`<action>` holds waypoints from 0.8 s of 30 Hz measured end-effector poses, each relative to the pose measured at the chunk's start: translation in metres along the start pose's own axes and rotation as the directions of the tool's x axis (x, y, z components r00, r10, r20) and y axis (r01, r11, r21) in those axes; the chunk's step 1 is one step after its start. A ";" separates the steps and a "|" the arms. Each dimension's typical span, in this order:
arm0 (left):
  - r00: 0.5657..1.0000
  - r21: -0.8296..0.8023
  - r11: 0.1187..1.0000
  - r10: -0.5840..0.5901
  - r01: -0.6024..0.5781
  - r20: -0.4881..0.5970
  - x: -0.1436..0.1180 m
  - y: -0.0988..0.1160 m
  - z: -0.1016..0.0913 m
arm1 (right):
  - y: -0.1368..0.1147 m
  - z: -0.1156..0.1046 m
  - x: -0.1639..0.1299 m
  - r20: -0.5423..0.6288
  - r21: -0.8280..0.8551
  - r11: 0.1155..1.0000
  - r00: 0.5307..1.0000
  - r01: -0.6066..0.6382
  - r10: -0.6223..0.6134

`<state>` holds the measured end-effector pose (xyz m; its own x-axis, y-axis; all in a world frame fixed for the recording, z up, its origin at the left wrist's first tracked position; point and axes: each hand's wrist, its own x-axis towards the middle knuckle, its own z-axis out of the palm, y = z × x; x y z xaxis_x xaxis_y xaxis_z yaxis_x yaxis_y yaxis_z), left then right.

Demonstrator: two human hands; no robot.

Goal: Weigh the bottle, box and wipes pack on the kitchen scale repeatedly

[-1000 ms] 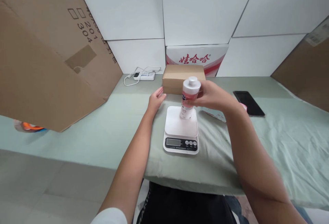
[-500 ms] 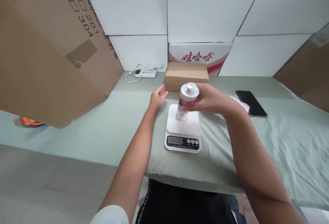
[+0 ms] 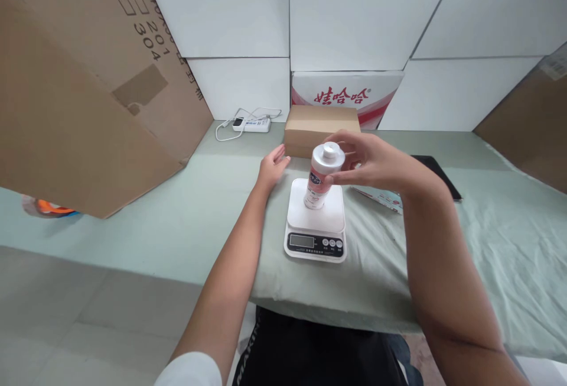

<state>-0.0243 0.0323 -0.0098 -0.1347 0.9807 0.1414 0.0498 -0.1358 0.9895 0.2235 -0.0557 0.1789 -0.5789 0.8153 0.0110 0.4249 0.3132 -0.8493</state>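
A pink-and-white bottle [image 3: 317,184] with a white cap stands upright on the platform of a white kitchen scale [image 3: 296,214]. The scale's small display looks blank. Around the bottle's right side is my right hand [image 3: 358,158], its fingers loosened and spread; the thumb tip is at the bottle's label, and I cannot tell whether it still touches. My left hand [image 3: 272,168] rests on the cloth left of the scale, fingers stretched out, with its fingertips at the left corner of a brown cardboard box [image 3: 321,120].
A white power strip [image 3: 257,124] with a cable lies at the back left. Large cardboard [image 3: 101,90] leans in from the left. Right of the scale are a printed packet [image 3: 381,198] and a dark phone-like slab [image 3: 438,174], both partly behind my right arm. A green cloth [image 3: 212,208] covers the table.
My right hand has loosened from the bottle, its fingers opening and its wrist shifting right. The bottle stays on the scale. My left hand has hardly moved.
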 end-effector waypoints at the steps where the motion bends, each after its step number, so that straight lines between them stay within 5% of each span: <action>1: 1.000 0.000 1.000 0.007 -0.007 0.003 0.000 -0.001 0.000 | -0.001 -0.001 -0.001 -0.019 0.009 1.000 1.000 0.009 -0.009; 12: 1.000 0.010 1.000 0.016 -0.016 0.008 0.000 -0.002 -0.001 | -0.001 0.008 0.003 -0.021 0.002 0.997 0.997 0.081 -0.080; 17: 1.000 0.016 1.000 -0.003 0.003 -0.011 -0.001 0.000 0.001 | 0.005 -0.001 0.005 -0.260 0.056 0.993 0.962 0.107 -0.089; 20: 1.000 0.025 1.000 -0.016 0.016 -0.006 -0.002 0.003 0.001 | 0.012 -0.019 0.003 -0.536 0.042 0.986 0.837 0.160 -0.113; 24: 1.000 0.032 0.999 -0.011 0.011 -0.009 -0.006 0.007 0.000 | 0.035 -0.050 0.001 -0.823 -0.133 0.975 0.528 0.178 -0.209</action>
<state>-0.0229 0.0259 -0.0037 -0.1445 0.9808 0.1312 0.0805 -0.1205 0.9894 0.2727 -0.0192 0.1754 0.1784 0.7660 0.6177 0.4042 0.5152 -0.7557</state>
